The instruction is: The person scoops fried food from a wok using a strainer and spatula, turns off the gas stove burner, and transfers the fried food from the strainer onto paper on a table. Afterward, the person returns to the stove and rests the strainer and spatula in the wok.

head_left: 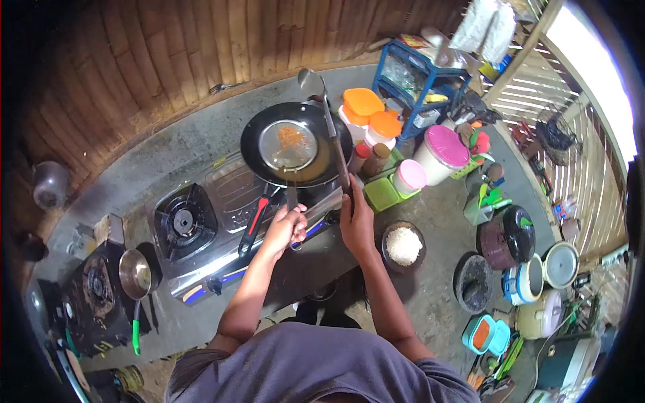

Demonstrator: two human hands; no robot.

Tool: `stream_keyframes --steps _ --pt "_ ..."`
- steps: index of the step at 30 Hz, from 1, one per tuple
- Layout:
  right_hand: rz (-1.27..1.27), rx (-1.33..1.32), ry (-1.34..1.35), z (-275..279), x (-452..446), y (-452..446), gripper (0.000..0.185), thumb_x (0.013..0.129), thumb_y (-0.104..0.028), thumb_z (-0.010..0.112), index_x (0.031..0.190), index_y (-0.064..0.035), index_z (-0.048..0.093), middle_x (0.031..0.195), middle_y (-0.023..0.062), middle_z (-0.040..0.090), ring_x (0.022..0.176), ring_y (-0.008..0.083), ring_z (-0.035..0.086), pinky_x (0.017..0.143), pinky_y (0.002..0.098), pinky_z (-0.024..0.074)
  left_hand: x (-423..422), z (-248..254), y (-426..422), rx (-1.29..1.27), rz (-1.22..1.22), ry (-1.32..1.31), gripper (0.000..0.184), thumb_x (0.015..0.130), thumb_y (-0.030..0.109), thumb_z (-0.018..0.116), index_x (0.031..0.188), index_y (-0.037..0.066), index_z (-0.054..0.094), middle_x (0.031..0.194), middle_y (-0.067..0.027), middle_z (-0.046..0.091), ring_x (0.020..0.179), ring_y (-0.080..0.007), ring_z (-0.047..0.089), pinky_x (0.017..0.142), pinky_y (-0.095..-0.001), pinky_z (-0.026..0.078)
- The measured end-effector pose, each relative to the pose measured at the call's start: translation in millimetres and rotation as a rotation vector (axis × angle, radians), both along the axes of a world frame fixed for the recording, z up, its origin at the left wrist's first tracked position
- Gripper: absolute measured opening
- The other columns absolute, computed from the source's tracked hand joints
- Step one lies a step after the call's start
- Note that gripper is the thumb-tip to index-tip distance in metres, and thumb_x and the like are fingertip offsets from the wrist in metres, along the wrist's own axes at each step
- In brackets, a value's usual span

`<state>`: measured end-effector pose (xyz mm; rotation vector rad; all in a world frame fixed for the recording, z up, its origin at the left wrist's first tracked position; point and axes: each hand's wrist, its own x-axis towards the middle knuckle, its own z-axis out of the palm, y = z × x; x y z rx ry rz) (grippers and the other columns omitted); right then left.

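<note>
My left hand [285, 231] is closed around the handle of a round wire strainer [271, 152]. The strainer sits over a black wok [253, 167], with small orange-brown fried bits [291, 137] in its mesh. Brownish oil [325, 164] shows in the wok beside it. In my right hand [356, 218] is the dark handle of a long metal ladle [329, 121]. Its shaft crosses the wok's right side, and its bowl is raised past the far rim. The wok rests on the right burner of a gas stove [195, 269], its red-and-black handle [254, 219] pointing toward me.
Left of the wok is a bare burner [183, 219]. A small pan [135, 274] with a green handle lies farther left. To the right stand orange-lidded containers [363, 102], a pink-lidded bucket [443, 151], a bowl of white rice [404, 246] and a stone mortar [473, 283].
</note>
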<state>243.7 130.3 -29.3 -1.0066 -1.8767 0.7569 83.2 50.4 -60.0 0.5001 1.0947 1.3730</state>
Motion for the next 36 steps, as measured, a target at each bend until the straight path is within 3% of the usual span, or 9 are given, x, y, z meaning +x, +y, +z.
stream_keyframes --steps 8,10,11,14,16,19,22,23,36 --pt "-0.122 0.001 0.062 -27.7 21.8 -28.4 0.042 0.097 -0.011 0.048 0.137 -0.0018 0.044 0.124 0.0292 0.056 0.111 0.0421 0.058 0.09 0.0438 0.0481 6.2 0.7 -20.8 0.061 0.122 0.122 0.017 0.1 0.019 0.044 0.11 0.005 0.047 0.068 0.0038 0.042 0.052 -0.0072 0.039 0.045 -0.0228 0.028" --pt "-0.099 -0.083 -0.03 -23.5 30.1 -31.0 0.042 0.096 -0.012 0.049 0.136 0.0 0.045 0.117 0.0294 0.06 0.108 0.0437 0.059 0.089 0.0453 0.0484 3.1 -16.8 -18.8 0.148 0.12 0.154 0.018 0.101 0.021 0.045 0.109 0.005 0.048 0.066 0.0023 0.043 0.052 -0.0076 0.041 0.044 -0.0221 0.029" --pt "-0.118 0.13 0.144 -37.9 28.8 -32.5 0.041 0.096 -0.013 0.049 0.135 -0.0005 0.046 0.11 0.0301 0.062 0.103 0.0461 0.06 0.085 0.0476 0.0487 5.0 -16.8 -15.2 0.151 0.138 0.154 0.018 0.101 0.021 0.046 0.109 0.005 0.049 0.066 0.0025 0.043 0.052 -0.0071 0.04 0.043 -0.0217 0.028" --pt "-0.167 -0.032 0.139 -26.2 42.6 -58.4 0.04 0.097 -0.016 0.049 0.134 -0.0011 0.047 0.108 0.0335 0.06 0.103 0.0495 0.057 0.085 0.0502 0.0474 16.1 -9.4 -22.2 0.102 0.13 0.159 0.017 0.101 0.02 0.047 0.11 0.006 0.049 0.067 0.0032 0.044 0.052 -0.0064 0.04 0.043 -0.0209 0.028" --pt "-0.237 0.062 0.152 -41.2 53.1 -62.5 0.04 0.099 -0.018 0.044 0.135 -0.0009 0.047 0.098 0.0247 0.067 0.083 0.0405 0.066 0.073 0.0463 0.0527 24.0 -7.4 -26.2 0.126 0.078 0.149 0.016 0.1 0.022 0.049 0.108 0.008 0.052 0.068 0.0035 0.045 0.051 -0.006 0.04 0.042 -0.0192 0.029" --pt "-0.046 -0.561 0.587 -5.5 98.4 -101.6 0.038 0.1 -0.023 0.045 0.132 -0.0036 0.051 0.074 0.0061 0.059 0.058 0.0183 0.057 0.053 0.0321 0.0479 52.9 7.8 -38.6 0.147 -0.069 0.133 0.017 0.101 0.022 0.048 0.109 0.008 0.054 0.069 0.0039 0.044 0.051 -0.0054 0.039 0.042 -0.0197 0.029" --pt "0.142 -0.642 0.842 31.9 160.6 -151.1 0.036 0.101 -0.027 0.046 0.13 -0.0078 0.052 0.069 -0.0047 0.043 0.052 0.0037 0.037 0.046 0.0212 0.034 87.1 19.2 -44.3 0.153 -0.255 0.108 0.016 0.101 0.02 0.047 0.108 0.007 0.054 0.066 0.004 0.043 0.045 -0.005 0.036 0.039 -0.0201 0.028" --pt "0.218 -0.664 0.846 27.0 182.6 -162.0 0.042 0.102 -0.026 0.045 0.141 -0.0106 0.04 0.086 -0.0035 0.049 0.055 0.0033 0.035 0.047 0.0193 0.028 100.4 24.9 -44.8 0.143 -0.316 0.079 0.016 0.101 0.02 0.047 0.107 0.007 0.054 0.066 0.004 0.043 0.044 -0.0051 0.036 0.038 -0.0201 0.027" --pt "-0.513 -0.374 1.238 30.9 303.6 -457.3 0.045 0.103 -0.034 0.046 0.14 -0.0098 0.038 0.085 -0.0012 0.047 0.056 0.0012 0.032 0.045 0.0161 0.0223 319.7 51.2 -115.4 0.047 -1.564 -0.029 0.016 0.102 0.018 0.042 0.11 0.006 0.048 0.063 0.0015 0.038 0.042 -0.0075 0.034 0.037 -0.0208 0.031"
